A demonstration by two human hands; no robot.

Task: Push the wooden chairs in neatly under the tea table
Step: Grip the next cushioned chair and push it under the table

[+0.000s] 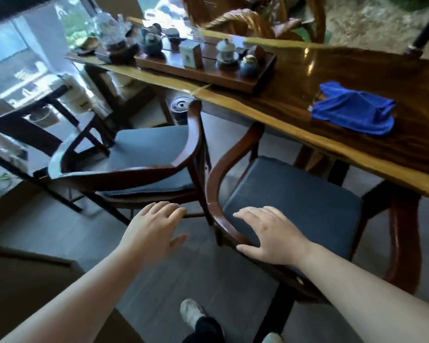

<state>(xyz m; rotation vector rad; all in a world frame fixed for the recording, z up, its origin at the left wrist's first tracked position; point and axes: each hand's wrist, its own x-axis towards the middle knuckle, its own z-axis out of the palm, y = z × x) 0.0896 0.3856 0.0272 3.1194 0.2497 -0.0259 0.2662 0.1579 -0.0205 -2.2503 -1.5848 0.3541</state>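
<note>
Two bare forearms reach in from the bottom edge, with a pale shoe on the grey floor between them. The right hand lies palm down on the curved back rail of the near chair, fingers slightly apart and extended over the rail, thumb along its outer side; whether it grips or merely rests cannot be told. The left hand is open, fingers spread, palm down, held in the air just left of that rail and touching nothing. The near chair has dark wood arms and a grey cushion; its front reaches under the edge of the tea table, while most of the seat stands out from it. The far chair, of the same make, stands to its left, just beside it, turned at an angle, with nearly the whole seat clear of the table. On the glossy wooden tabletop lie a crumpled blue cloth at the right and a long wooden tray at the left carrying a dark teapot, a lidded cup, a small box and a round jar.
</note>
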